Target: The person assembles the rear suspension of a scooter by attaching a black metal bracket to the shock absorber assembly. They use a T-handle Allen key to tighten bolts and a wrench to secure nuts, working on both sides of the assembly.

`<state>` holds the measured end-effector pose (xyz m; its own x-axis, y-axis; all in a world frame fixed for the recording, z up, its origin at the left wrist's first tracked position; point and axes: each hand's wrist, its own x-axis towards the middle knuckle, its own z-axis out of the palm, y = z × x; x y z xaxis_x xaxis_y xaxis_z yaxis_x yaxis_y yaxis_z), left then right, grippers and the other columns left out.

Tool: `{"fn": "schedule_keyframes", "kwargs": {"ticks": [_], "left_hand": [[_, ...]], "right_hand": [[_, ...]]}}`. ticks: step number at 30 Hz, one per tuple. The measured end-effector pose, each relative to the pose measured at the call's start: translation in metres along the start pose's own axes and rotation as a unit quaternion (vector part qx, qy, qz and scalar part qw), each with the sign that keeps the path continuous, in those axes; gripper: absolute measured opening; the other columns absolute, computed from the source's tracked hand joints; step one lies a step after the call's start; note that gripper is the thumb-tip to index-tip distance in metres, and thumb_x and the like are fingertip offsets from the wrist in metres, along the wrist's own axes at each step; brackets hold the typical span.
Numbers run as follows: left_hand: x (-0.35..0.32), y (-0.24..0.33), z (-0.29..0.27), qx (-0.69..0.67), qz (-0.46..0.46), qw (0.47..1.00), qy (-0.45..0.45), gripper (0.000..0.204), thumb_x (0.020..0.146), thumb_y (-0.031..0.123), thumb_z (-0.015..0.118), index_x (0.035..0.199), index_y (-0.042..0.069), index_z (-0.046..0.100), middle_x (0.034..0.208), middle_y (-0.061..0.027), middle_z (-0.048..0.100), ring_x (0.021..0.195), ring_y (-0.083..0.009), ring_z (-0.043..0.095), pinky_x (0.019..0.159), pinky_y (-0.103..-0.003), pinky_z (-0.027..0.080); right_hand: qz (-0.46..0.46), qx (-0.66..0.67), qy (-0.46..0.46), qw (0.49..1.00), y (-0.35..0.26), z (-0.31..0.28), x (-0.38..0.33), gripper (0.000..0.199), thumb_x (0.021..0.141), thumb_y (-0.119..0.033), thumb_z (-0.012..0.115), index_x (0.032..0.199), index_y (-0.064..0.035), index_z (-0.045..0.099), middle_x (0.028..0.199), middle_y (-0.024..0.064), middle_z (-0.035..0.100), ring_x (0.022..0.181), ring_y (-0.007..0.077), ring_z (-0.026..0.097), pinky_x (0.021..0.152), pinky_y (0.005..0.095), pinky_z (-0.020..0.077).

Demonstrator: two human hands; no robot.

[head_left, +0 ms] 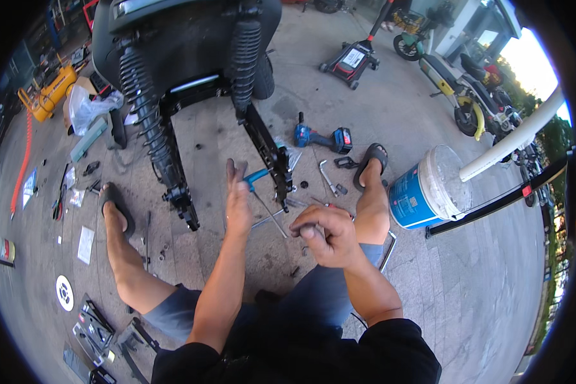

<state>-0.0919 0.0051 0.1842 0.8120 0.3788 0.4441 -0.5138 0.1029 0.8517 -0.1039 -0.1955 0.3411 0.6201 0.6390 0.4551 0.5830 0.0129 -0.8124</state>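
Observation:
My left hand (239, 205) is raised between my knees, its fingers stretched away from me. Beside it is a T-handle wrench (256, 176) with a blue grip and a thin metal shaft slanting down to the right. Part of the grip is hidden by the hand, so contact between them cannot be made out. My right hand (329, 237) is curled, thumb and fingers drawn together; what they may hold is hidden. Ahead of both hands stands a black scooter (192, 57) with two coil-spring shock absorbers (246, 61). Its two black arms (267, 150) reach toward me.
On the paving lie a blue cordless impact wrench (323, 137), a ratchet wrench (328, 178) and scattered small parts. A blue-and-white bucket (429, 189) stands at right. Farther off are a floor jack (352, 61), a yellow air compressor (51, 89) and parked two-wheelers (461, 89).

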Motion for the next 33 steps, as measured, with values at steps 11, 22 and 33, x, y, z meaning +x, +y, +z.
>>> {"fn": "schedule_keyframes", "kwargs": {"ticks": [11, 22, 33], "left_hand": [[0.015, 0.008, -0.001, 0.124, -0.098, 0.987, 0.020, 0.076, 0.094, 0.026, 0.056, 0.148, -0.005, 0.011, 0.153, -0.0267, 0.019, 0.138, -0.0383, 0.031, 0.112, -0.043, 0.026], [0.029, 0.037, 0.014, 0.140, -0.266, 0.939, 0.168, 0.039, 0.091, 0.013, 0.062, 0.124, -0.004, 0.049, 0.100, -0.0092, 0.063, 0.081, -0.0159, 0.061, 0.074, -0.030, 0.050], [0.045, 0.038, -0.015, -0.223, -0.470, 0.833, 0.188, 0.020, 0.085, 0.006, 0.063, 0.102, 0.005, 0.052, 0.083, -0.0104, 0.059, 0.066, -0.0232, 0.060, 0.052, -0.033, 0.046]], "right_hand": [[0.170, -0.078, -0.041, 0.981, 0.148, 0.117, -0.012, 0.037, 0.085, -0.019, 0.062, 0.115, 0.0019, 0.058, 0.098, 0.0229, 0.065, 0.089, 0.0381, 0.064, 0.078, 0.0433, 0.0499], [0.277, 0.607, 0.132, 0.734, 0.284, 0.178, 0.104, 0.035, 0.088, -0.019, 0.057, 0.117, -0.0006, 0.060, 0.093, 0.0089, 0.065, 0.081, 0.0178, 0.063, 0.067, 0.0282, 0.0510], [0.359, 0.247, 0.120, 0.892, 0.212, 0.173, 0.013, 0.025, 0.093, -0.022, 0.049, 0.101, -0.0029, 0.064, 0.088, 0.0091, 0.066, 0.076, 0.0200, 0.062, 0.068, 0.0319, 0.0516]]}}
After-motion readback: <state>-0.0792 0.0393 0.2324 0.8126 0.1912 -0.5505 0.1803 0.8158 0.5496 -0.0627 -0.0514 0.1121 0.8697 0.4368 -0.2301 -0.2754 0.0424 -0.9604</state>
